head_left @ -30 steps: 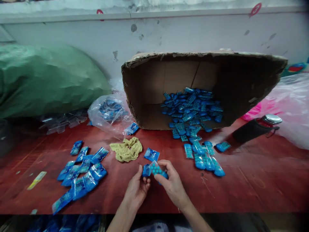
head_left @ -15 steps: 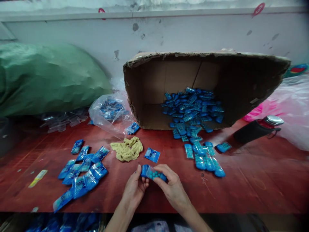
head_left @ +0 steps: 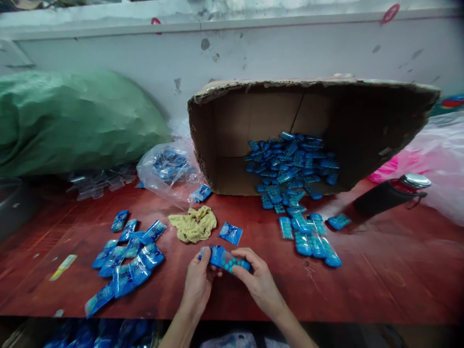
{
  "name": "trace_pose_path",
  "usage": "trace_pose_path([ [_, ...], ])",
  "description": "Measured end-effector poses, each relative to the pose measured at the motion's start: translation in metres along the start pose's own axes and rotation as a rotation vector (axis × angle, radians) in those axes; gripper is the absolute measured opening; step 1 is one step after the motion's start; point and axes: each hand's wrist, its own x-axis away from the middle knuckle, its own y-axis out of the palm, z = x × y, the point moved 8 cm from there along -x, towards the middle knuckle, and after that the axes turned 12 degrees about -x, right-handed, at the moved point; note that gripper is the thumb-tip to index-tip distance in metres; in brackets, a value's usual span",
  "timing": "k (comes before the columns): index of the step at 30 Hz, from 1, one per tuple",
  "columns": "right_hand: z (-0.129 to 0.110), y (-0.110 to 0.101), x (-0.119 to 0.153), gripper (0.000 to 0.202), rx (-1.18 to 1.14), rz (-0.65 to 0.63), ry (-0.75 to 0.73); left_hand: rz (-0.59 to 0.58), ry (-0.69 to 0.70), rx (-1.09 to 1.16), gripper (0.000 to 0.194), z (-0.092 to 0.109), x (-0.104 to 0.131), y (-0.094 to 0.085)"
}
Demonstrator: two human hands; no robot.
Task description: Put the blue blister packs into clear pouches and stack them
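Observation:
A small clear case of blue balls (head_left: pixel 232 264) with a blue end is pinched between the thumb and fingers of my right hand (head_left: pixel 261 280). My left hand (head_left: pixel 198 280) is closed on a blue printed wrapper (head_left: pixel 217 255) at the case's left end; whether the wrapper goes around the case or only lies against it, I cannot tell. Beyond my hands a flat blue packet (head_left: pixel 231 233) lies beside a crumpled yellow cloth (head_left: pixel 194 224). To the left is a loose heap of blue wrapped packs (head_left: pixel 132 263). More ball-filled cases (head_left: pixel 308 237) lie on the right.
A cardboard box (head_left: pixel 224 176) on its side spills many cases onto the red table (head_left: pixel 253 302). A clear bag of blue wrappers (head_left: pixel 170 164), a green sack (head_left: pixel 79 121) and a yellow cutter-like strip (head_left: pixel 63 267) are leftward. A dark-sleeved bottle (head_left: pixel 384 195) stands tilted-looking at right.
More of the blue printed wrapper shows at the case's left end, and my left thumb has moved slightly left along it. My right hand keeps its pinch. The whole view has shifted slightly.

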Motion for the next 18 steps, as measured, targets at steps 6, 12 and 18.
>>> trace_pose_path([
  [6,-0.013,0.002,0.0,0.022,0.082,-0.069,-0.12,-0.012,-0.023,-0.001,0.027,0.0,0.001,0.002],
  [12,0.02,-0.002,0.0,0.017,-0.077,0.033,0.108,0.1,0.104,-0.151,0.027,0.004,-0.001,-0.01],
  [18,0.028,-0.001,0.006,0.016,-0.023,0.162,0.065,0.018,0.001,-0.036,0.022,-0.005,0.0,0.003],
])
